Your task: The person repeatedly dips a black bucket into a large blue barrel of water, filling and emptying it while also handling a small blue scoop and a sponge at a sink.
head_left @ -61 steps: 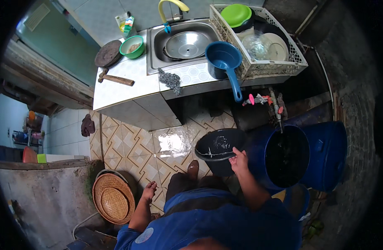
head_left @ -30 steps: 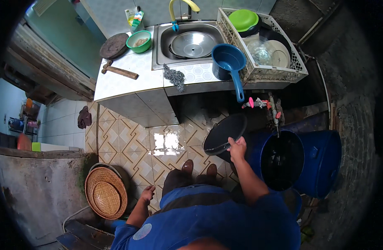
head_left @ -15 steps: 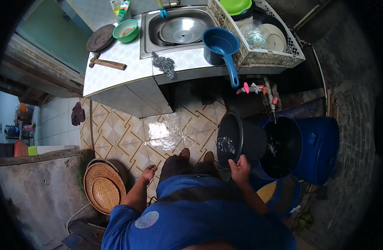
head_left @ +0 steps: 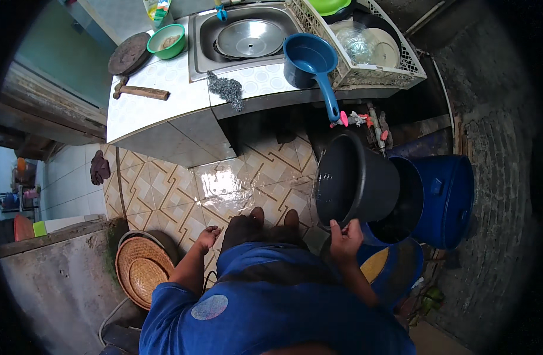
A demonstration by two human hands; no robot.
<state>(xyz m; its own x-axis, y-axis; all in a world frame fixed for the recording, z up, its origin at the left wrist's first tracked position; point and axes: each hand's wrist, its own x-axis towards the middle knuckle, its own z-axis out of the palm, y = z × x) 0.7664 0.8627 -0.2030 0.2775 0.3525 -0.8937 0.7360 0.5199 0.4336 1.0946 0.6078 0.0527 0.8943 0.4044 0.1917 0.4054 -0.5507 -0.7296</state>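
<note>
My right hand point(head_left: 344, 239) grips the lower rim of a black bucket point(head_left: 355, 181), which is lifted and tipped on its side with its mouth facing left over the wet patterned floor tiles point(head_left: 224, 183). Behind it stands a large blue barrel point(head_left: 446, 198) with a dark open top. My left hand point(head_left: 207, 236) hangs low beside my left leg, fingers loosely curled, holding nothing. My feet point(head_left: 265, 218) stand on the tiles just below the wet patch.
A tiled counter point(head_left: 165, 112) carries a steel sink point(head_left: 248, 38), blue ladle point(head_left: 313, 62), green bowl point(head_left: 167, 40), wooden mallet point(head_left: 140, 92), steel scrubber point(head_left: 226, 89) and dish rack point(head_left: 366, 44). Woven baskets point(head_left: 140, 269) lie at lower left. Taps point(head_left: 366, 121) jut from the wall.
The black bucket has been lifted off the floor and tipped onto its side by my right hand. The view has shifted closer to the counter.
</note>
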